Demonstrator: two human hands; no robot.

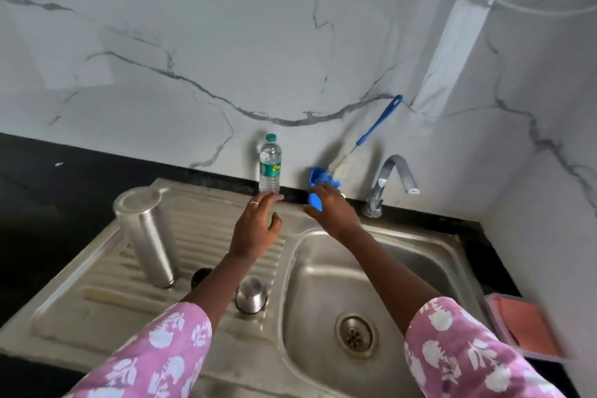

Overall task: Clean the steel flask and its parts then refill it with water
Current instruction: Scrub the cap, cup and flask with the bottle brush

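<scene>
The steel flask [147, 236] stands upside down on the left of the drainboard [80, 307]. Its steel cup-shaped lid [250, 299] rests mouth down near the basin edge, and a dark round part [197, 278] shows partly behind my left forearm. My left hand [258, 226] hovers open above the drainboard, fingertips close to the base of a plastic water bottle [269, 168]. My right hand [331, 208] lies over a small blue holder [315, 200] at the back ledge, thumb spread to its left; a firm grip cannot be made out.
A blue-handled bottle brush [365, 136] leans on the marble wall, bristles down in the blue holder. The tap [392, 184] stands behind the steel basin [429, 255], which has a drain [355, 334]. An orange lidded box [525, 326] sits on the black counter at right.
</scene>
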